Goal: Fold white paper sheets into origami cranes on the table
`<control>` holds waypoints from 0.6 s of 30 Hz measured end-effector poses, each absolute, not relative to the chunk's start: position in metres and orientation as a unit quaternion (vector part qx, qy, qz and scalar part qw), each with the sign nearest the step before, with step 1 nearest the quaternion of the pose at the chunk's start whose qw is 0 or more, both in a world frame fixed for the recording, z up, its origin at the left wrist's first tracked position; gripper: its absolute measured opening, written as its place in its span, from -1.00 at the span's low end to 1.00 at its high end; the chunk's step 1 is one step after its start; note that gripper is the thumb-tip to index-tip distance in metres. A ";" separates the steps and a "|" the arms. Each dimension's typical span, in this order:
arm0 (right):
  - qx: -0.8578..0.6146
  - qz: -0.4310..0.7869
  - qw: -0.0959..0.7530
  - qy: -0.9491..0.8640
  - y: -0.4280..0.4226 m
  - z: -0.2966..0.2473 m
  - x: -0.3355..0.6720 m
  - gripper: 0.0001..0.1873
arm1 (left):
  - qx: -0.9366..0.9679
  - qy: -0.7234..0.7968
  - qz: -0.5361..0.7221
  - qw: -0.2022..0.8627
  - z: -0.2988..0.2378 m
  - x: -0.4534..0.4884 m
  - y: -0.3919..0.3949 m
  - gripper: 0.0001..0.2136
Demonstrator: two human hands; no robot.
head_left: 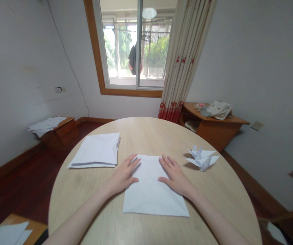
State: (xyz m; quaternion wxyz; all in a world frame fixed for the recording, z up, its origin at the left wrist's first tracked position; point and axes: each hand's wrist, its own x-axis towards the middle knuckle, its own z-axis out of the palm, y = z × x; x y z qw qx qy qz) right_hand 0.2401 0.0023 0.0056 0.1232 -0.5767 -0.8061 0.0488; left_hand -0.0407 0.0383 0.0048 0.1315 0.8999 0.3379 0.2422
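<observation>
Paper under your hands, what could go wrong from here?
The white paper sheet could slide on the smooth wooden table while the left hand and right hand press on it, and that might make a crease crooked. The right hand might bump the origami crane beside it and bend its thin points. The left hand could knock the pile of white paper out of line.

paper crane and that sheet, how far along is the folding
One folded paper crane looks finished, lying off to the right. In hand is a white paper sheet, pressed flat under the left hand and right hand. Still left is the stack of white paper, with no crane shape showing there.
</observation>
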 end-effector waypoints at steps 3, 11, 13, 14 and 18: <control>-0.601 0.054 0.121 -0.788 0.006 0.000 0.246 -0.06 | 0.890 0.359 0.233 0.157 0.003 -0.043 0.039 -0.17; -0.546 0.108 0.185 -0.810 0.013 -0.012 0.256 0.11 | 0.888 0.399 0.191 0.127 0.007 -0.042 0.038 0.07; -0.538 0.116 0.198 -0.811 0.013 -0.014 0.256 0.12 | 0.889 0.405 0.178 0.122 0.010 -0.041 0.038 0.09; -0.533 0.119 0.205 -0.812 0.014 -0.014 0.256 0.12 | 0.888 0.407 0.176 0.122 0.010 -0.041 0.038 0.09; -0.525 0.124 0.229 -0.810 0.013 -0.012 0.254 0.11 | 0.886 0.395 0.211 0.119 0.007 -0.041 0.039 0.07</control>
